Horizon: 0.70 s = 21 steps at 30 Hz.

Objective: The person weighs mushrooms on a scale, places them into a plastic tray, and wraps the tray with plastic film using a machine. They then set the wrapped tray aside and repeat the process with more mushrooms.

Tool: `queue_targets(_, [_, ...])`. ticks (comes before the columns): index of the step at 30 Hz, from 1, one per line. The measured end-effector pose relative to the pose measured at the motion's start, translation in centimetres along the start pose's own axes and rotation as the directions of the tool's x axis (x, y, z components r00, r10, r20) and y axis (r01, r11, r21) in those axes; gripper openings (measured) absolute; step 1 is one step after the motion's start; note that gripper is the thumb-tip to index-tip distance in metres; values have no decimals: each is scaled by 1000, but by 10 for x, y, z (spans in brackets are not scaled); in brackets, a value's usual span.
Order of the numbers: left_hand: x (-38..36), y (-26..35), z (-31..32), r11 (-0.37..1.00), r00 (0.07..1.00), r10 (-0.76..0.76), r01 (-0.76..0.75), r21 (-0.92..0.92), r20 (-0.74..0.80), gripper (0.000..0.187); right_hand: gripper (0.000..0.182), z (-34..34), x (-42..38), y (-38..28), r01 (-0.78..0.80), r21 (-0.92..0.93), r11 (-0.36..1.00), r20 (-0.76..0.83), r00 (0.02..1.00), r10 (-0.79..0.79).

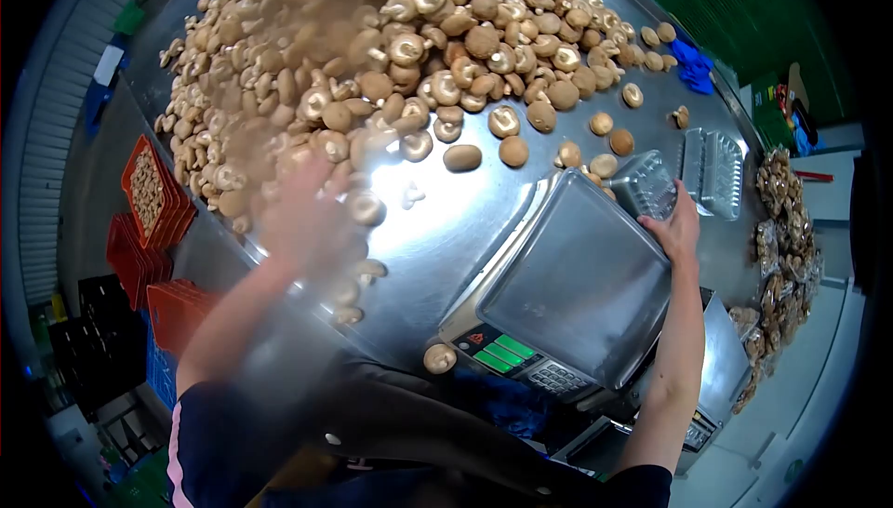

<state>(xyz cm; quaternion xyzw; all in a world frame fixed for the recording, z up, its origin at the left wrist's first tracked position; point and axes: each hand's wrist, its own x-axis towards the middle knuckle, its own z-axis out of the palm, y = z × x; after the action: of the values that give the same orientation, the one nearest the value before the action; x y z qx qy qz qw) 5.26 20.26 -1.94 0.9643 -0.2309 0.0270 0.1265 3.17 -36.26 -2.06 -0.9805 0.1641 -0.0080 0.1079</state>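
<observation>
My right hand (677, 226) grips the near edge of a clear plastic tray (642, 182), just beyond the far right corner of the weighing scale's flat metal pan (586, 275). My left hand (312, 215) is over the near side of a large heap of brown mushrooms (372, 52); it is smeared by motion and a hazy patch, so its fingers do not show clearly. A few loose mushrooms (346, 294) lie close to that wrist. One mushroom (439, 358) sits beside the scale's green display (505, 354).
More clear trays (712, 173) stand right of my right hand. A blue glove-like item (693, 66) lies at the metal table's (409, 266) far right. Bagged mushrooms (781, 238) are piled along the right side. Red crates (153, 187), one full of mushrooms, stand at the left.
</observation>
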Motion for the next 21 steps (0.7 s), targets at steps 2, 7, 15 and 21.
queue_targets(2, [-51,6,7,954,953,257,-224,-197,162,60,99,1,-5,4,94,-49,994,-62,993,-97])
queue_targets(7, [-122,3,43,708,476,699,-562,-427,533,54,99,-15,1,4,162,-52,985,-189,967,-169])
queue_targets(15, [-39,-47,70,843,810,537,-524,-120,236,38,92,-50,-66,-142,97,849,519,104,933,-344])
queue_targets(21, [-44,-7,0,894,942,28,-174,-412,-335,66,92,12,-166,-252,-528,779,339,538,284,-794])
